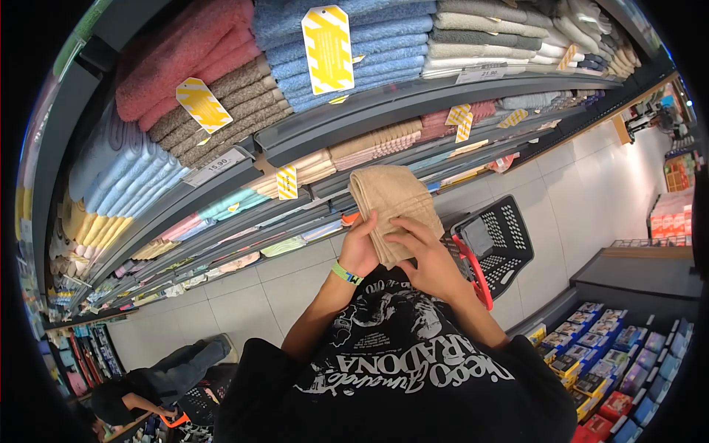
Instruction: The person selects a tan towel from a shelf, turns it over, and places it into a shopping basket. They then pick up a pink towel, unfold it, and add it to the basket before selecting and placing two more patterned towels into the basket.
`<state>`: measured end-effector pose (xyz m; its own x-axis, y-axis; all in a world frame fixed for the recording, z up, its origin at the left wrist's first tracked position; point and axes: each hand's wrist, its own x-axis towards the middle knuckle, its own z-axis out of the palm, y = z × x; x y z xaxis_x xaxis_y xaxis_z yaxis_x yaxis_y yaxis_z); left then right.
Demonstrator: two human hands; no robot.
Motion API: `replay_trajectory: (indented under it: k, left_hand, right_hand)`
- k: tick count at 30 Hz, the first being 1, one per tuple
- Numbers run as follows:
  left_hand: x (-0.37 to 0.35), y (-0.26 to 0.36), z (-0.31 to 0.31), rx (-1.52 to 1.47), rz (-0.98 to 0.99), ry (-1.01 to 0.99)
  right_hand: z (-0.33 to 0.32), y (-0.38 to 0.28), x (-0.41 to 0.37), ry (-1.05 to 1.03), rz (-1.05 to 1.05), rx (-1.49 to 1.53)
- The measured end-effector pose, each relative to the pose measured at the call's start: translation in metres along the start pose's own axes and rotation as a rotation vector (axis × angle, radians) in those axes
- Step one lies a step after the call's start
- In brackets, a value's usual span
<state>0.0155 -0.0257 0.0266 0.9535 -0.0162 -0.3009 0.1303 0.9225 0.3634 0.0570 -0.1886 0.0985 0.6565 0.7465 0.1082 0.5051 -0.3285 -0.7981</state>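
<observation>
A folded beige towel [395, 203] is held up in front of my chest, beside the shelves. My left hand [358, 249], with a yellow-green band on its wrist, grips the towel's left edge, thumb on top. On the towel's lower right part lies my right hand [422, 255], its fingers bent over the cloth and its thumb below the near edge. Stacks of folded towels in blue [354, 44], brown [229, 111] and red [185, 59] fill the shelf beyond.
A dark shopping basket [509, 244] with a red handle is on the floor at the right. Boxed goods [591, 354] stand at the lower right. Another person [159, 376] with an orange-handled basket is at the lower left. Shelf edges [325, 136] run across ahead.
</observation>
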Motion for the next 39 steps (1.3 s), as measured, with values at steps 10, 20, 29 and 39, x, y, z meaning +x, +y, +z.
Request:
replay_trajectory:
  k: [10,20,29,39]
  left_hand:
    - [-0.012,0.006,-0.005,-0.126,0.013,-0.151]
    - [-0.01,-0.01,-0.013,0.032,0.119,-0.052]
    - [-0.019,-0.005,-0.01,0.157,0.079,0.13]
    - [-0.034,-0.002,-0.019,-0.019,0.005,-0.111]
  right_hand:
    - [-0.007,0.009,0.008,-0.013,0.139,0.144]
    - [0.021,-0.005,0.007,0.166,-0.075,-0.04]
    - [0.013,-0.009,-0.004,-0.076,-0.032,0.352]
    - [-0.02,0.052,-0.02,0.256,0.538,1.058]
